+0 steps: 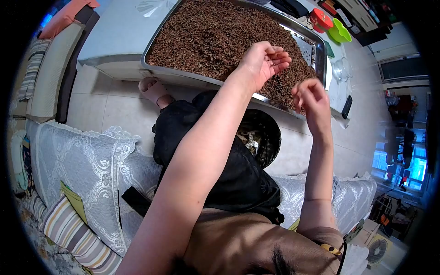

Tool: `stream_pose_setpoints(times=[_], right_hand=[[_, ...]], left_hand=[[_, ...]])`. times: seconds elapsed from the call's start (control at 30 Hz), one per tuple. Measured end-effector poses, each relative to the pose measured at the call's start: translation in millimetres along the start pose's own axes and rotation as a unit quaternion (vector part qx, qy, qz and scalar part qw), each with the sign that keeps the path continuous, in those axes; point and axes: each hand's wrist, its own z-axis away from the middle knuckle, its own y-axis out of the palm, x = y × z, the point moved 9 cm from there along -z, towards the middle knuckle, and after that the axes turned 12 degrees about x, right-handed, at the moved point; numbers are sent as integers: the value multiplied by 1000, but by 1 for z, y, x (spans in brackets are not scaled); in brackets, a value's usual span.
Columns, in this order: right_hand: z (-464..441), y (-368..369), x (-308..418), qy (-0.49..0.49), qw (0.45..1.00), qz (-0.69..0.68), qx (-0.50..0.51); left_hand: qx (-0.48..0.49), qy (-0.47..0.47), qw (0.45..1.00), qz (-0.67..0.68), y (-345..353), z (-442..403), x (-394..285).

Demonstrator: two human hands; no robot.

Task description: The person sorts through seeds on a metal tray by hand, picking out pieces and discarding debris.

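Note:
A large metal tray on the table holds a wide heap of small reddish-brown dried pieces. My left hand is above the front part of the heap, palm turned to the right, fingers apart and slightly curled, with nothing seen in it. To its right, my right hand hangs over the tray's front right corner. Its fingers are bent in toward the thumb, and whatever may be between them is too small to make out. At the tray's right end, some bare metal shows beside the heap.
A dark round bin with scraps inside stands on the floor below the tray's front edge. Red and green bowls, a clear glass container and a black remote lie right of the tray. Lace-covered seating is at left.

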Motion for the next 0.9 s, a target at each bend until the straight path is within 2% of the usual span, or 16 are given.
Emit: stream_pose_setpoints(times=[0.03,0.1,0.13,0.17,0.23,0.27,0.37,0.4,0.43,0.5,0.6,0.73,0.9], right_hand=[[10,7,-1,17,998,54,33],[31,21,-20,113,981,105,115],[41,20,-33,166,961,178,129],[47,24,-32,134,938,273,166],[58,26,-38,128,876,411,217],[58,22,-38,123,863,444,206],[47,17,-11,83,877,457,125],[41,19,4,20,886,453,98],[35,13,8,22,907,417,57],[24,13,30,-77,920,385,-14],[7,7,37,-141,923,347,-90],[-13,12,41,-172,908,356,-141],[-26,21,36,-175,830,501,-172]], left_hand=[[4,10,1000,18,0,0,-2],[12,21,999,22,3,-2,-3],[20,26,999,33,5,-2,-3],[29,30,998,44,8,-2,-2],[66,29,996,46,14,-2,0],[77,26,995,59,16,-2,1],[105,22,992,71,22,-2,3],[113,20,991,70,24,-1,4],[114,18,991,65,25,0,4],[116,13,992,56,28,2,6],[121,-4,990,68,30,2,10],[106,-22,993,55,28,1,15],[74,-36,996,-31,17,-8,24]])
